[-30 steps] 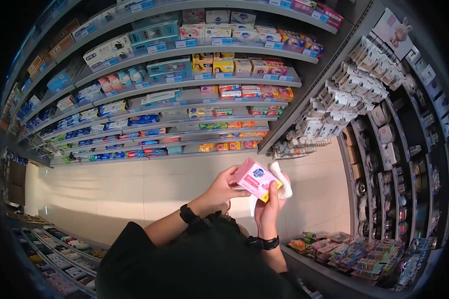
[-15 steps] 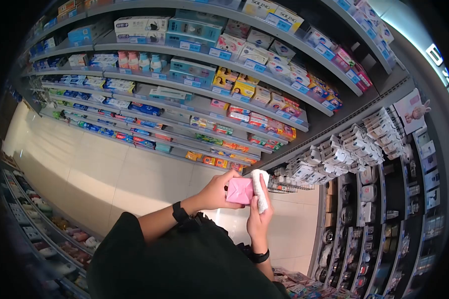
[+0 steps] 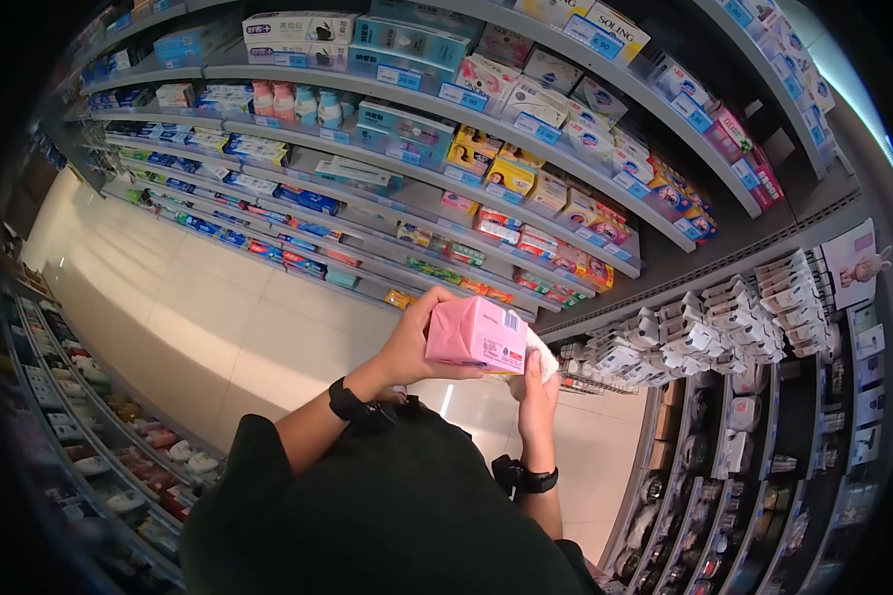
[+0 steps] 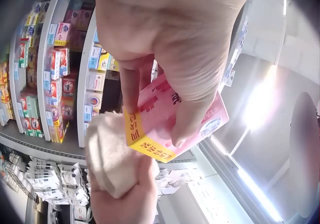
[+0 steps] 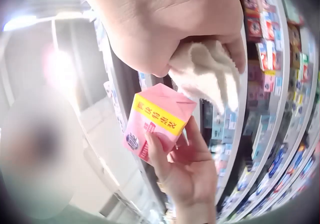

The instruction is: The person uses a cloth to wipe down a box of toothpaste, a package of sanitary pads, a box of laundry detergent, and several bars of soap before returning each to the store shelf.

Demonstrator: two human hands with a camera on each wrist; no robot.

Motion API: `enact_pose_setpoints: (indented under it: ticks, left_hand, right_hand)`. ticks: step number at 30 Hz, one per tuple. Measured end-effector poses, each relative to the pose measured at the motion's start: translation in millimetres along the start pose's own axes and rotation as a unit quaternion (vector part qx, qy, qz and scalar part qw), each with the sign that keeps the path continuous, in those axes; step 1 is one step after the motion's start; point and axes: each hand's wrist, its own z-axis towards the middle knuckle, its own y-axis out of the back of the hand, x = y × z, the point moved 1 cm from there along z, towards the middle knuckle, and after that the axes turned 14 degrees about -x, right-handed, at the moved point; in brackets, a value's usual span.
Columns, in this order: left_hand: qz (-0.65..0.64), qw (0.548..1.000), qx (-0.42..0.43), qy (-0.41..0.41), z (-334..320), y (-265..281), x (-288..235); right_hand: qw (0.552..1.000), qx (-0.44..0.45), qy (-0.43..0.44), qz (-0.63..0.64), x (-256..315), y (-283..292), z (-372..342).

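Note:
My left hand grips a pink, paper-wrapped soap pack, thumb on one face and fingers on the opposite side. In the head view a face with a barcode and small print is turned up. A yellow band with printed characters crosses the pack in the right wrist view. My right hand holds a bunched white cloth between thumb and curled fingers, close beside the pack. From the left wrist, the cloth appears right next to the pack's yellow edge.
Ahead stand shelves with boxed soaps, toothpaste and bottles. White packets hang on a rack to the right, above more shelves. Another low shelf runs along the left, beside a tiled floor.
The pack has been turned over: its logo face showed first, then a folded end, now the barcode face. My right thumb has left the pack. The head view has tilted.

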Motion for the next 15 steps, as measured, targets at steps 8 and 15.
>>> enact_pose_setpoints:
  ticks: [8,15]
  left_hand:
    - [-0.126,0.988,0.084,0.027,21.3,-35.6,7.4]
    - [-0.242,0.939,0.107,0.218,24.7,-56.4,35.3]
  right_hand:
    - [0.955,0.081,-0.053,0.28,1.9,-8.7,4.3]
    - [0.932,-0.115,0.321,0.12,22.8,-13.4,13.0]
